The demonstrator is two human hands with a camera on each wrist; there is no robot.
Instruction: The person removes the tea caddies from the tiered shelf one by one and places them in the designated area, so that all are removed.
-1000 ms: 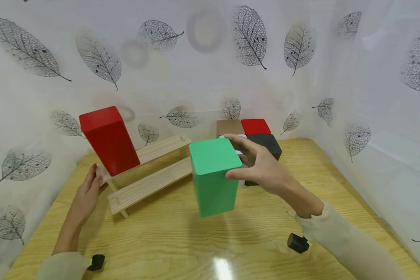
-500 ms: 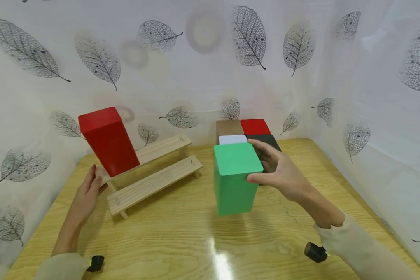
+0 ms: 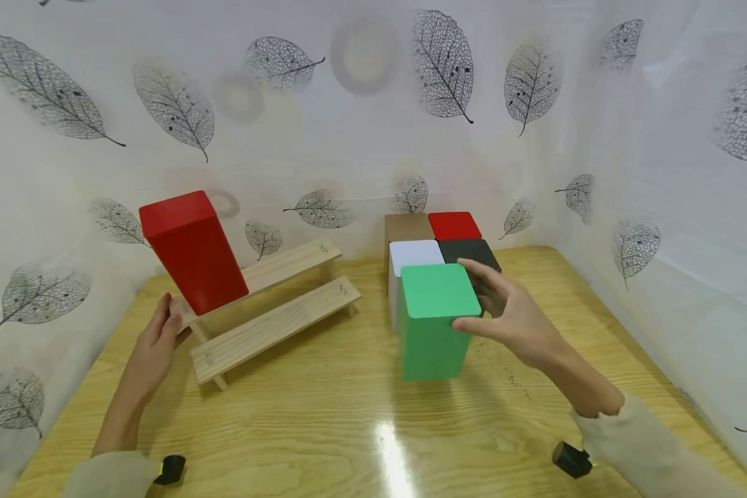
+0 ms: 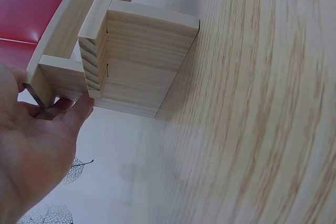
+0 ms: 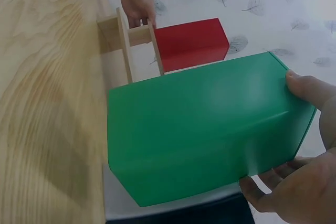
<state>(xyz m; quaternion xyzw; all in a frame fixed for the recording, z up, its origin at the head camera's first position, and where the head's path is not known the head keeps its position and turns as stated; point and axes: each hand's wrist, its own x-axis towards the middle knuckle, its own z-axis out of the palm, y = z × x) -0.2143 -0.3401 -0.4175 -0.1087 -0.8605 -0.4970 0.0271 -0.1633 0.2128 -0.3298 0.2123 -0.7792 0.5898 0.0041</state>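
Note:
My right hand (image 3: 526, 325) grips a tall green box (image 3: 436, 346) near its top, thumb on the near face and fingers round the far side. The box is upright, close over the table, in front of a white box (image 3: 416, 254). On the left, my left hand (image 3: 152, 349) holds the left end of the upper plank of a two-step wooden stand (image 3: 280, 321); the left wrist view shows the fingers (image 4: 79, 111) curled under that plank end. A tall red box (image 3: 196, 256) stands on the upper step, close to the left hand.
Behind the green box, a brown box (image 3: 407, 225), a second red box (image 3: 454, 225) and a black box (image 3: 471, 252) stand in a tight group with the white one. A leaf-patterned curtain (image 3: 361, 138) encloses the wooden table (image 3: 274, 429) at the back and sides.
The right hand has carried the green box rightward, from beside the stand to in front of the grouped boxes, and slightly lower. Left hand, stand and red box have stayed put.

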